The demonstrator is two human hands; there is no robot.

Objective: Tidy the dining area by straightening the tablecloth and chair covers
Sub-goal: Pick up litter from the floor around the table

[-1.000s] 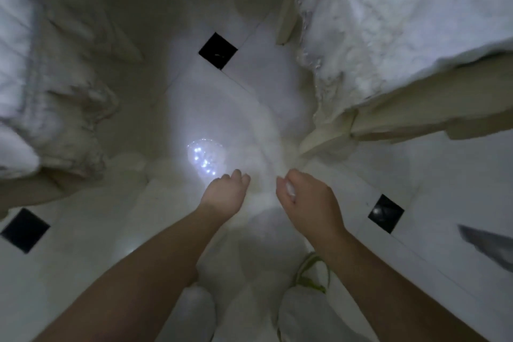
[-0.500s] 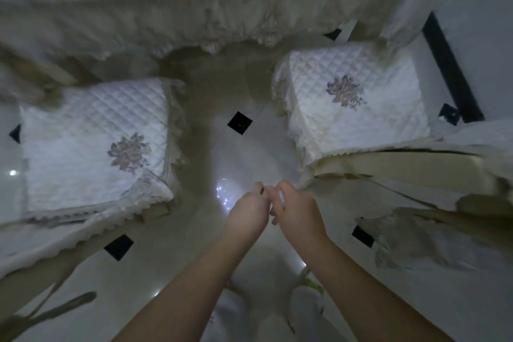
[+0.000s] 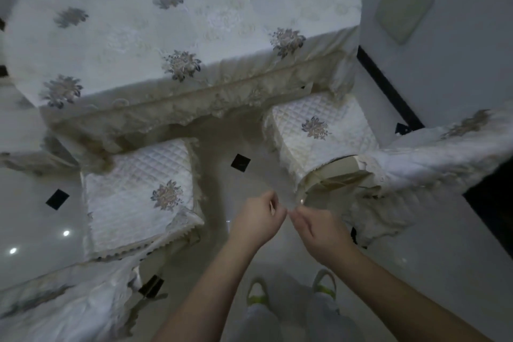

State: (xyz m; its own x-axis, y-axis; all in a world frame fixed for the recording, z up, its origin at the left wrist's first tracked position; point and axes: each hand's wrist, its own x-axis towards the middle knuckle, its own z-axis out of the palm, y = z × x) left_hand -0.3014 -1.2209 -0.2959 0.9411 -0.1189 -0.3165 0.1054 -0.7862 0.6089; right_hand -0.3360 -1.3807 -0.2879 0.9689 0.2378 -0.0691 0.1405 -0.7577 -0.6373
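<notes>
Two hands, left hand (image 3: 256,221) and right hand (image 3: 319,230), fingers curled together pinching something tiny, above floor between covered chairs

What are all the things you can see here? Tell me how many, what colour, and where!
tablecloth: one, white with grey-gold flowers, on the table at the top.
seat covers: two, white quilted, each with one flower; one lower left, the other right of centre, both partly under the table's edge.
chair-back covers: two, white with frills; one at the right, one at the bottom left.
floor: pale glossy tiles with small black squares.
wall panel: one, pale, top right.
shoes: two, white with yellow-green, bottom centre.
left hand: fingers curled, close to the right hand, over the floor.
right hand: fingers curled; whether either pinches anything is unclear.
</notes>
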